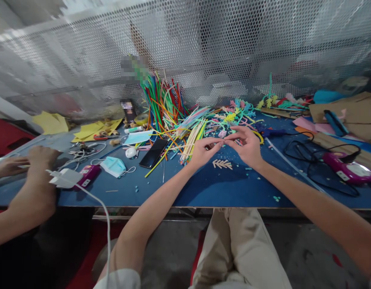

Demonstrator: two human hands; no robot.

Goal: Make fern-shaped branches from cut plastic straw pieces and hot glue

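Note:
Above the blue table, my left hand (pixel 204 151) and my right hand (pixel 246 145) meet at the fingertips. Both are closed in a pinch, and whatever lies between the fingers is too small to make out. Just below them on the table rests a cream leaf-shaped sprig (pixel 222 164) with short side branches. Behind my hands a small pink fluffy piece (pixel 222 133) lies near a bundle of cream pipe cleaners (pixel 193 140). Yellow twisted pipe-cleaner pieces (pixel 230 117) sit farther back in a colourful heap.
A tall bunch of coloured pipe cleaners (pixel 164 98) stands against the perforated metal screen (pixel 185 48). Left are a black phone (pixel 153 153), a face mask (pixel 113 166) and a co-worker's hands (pixel 42 157). A white charger (pixel 65 178) trails a cable. Right: purple power strip (pixel 349 168), black cord, cardboard (pixel 351 114).

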